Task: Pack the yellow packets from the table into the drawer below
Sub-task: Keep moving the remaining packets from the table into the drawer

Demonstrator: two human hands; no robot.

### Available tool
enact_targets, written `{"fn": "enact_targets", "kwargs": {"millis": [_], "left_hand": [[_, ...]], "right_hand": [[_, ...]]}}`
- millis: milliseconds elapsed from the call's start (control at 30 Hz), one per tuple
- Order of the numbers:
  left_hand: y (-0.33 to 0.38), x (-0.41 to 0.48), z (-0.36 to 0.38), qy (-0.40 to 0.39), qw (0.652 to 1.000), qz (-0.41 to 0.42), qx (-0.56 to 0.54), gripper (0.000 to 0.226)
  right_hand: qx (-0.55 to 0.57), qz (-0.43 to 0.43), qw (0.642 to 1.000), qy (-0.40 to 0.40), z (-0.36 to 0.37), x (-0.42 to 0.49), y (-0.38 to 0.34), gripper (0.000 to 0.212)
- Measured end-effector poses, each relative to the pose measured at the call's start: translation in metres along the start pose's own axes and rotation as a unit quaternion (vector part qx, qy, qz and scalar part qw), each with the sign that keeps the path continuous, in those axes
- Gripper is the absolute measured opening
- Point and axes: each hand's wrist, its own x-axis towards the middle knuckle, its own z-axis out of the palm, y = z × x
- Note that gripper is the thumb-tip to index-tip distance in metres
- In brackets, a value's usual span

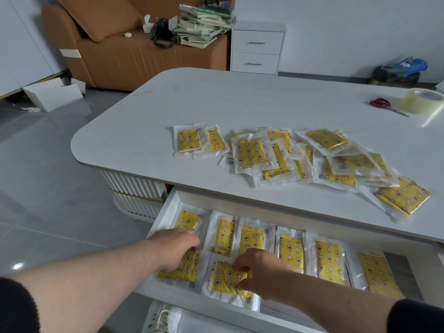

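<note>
Yellow packet (227,277) pinched (right hand (259,267)), drawer (165,212) front

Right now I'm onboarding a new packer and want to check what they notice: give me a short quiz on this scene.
1. True or false: the drawer is shut.
2. The right hand pinches: A scissors, B a yellow packet, C tape.
3. Fill in: unpacked packets lie on the ___.
Key: 1 false; 2 B; 3 table.
</note>
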Motion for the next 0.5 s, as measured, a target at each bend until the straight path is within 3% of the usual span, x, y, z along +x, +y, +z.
{"fn": "enact_targets", "kwargs": {"millis": [267, 500], "left_hand": [[-0.006, 0.005, 0.003, -0.008, 1.0, -0.001, -0.023, 0.04], [0.0, -0.009, -0.025, -0.004, 0.993, -0.017, -0.115, 0.031]], "right_hand": [[-0.011, 0.007, 1.0, -0.006, 0.002, 0.003, -0.001, 0.039], [0.103, -0.006, 0.995, 0.019, -0.017, -0.005, -0.008, 0.027]]}}
